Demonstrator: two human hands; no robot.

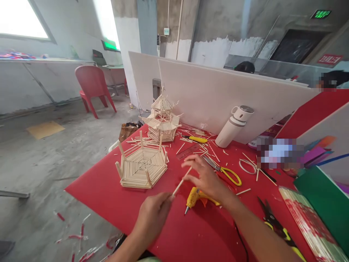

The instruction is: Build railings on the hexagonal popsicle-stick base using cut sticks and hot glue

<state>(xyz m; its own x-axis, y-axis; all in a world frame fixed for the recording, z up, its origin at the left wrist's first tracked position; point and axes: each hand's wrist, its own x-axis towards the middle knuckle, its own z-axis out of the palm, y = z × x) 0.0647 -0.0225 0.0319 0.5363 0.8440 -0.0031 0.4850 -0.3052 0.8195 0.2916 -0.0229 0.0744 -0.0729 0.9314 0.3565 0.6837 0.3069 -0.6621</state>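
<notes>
A thin wooden stick (181,183) slants up from my left hand (156,214), whose thumb and fingers are pinched on its lower end. My right hand (203,176) is around the stick's upper end with thumb and fingers apart; contact with the stick is hard to make out. Below that hand lies a yellow glue gun (193,198), its nozzle pointing toward the table's front. An octagonal stick base (144,163) with several short upright posts sits to the left. Behind it stands a tiered stick pagoda (163,123).
On the red table (109,196) lie yellow-handled scissors (230,175), a yellow cutter (198,139), a ruler (188,151) and loose sticks. A white bottle (233,126) leans against white boards (207,94). Black shears (275,222) and packed sticks (311,222) lie at right.
</notes>
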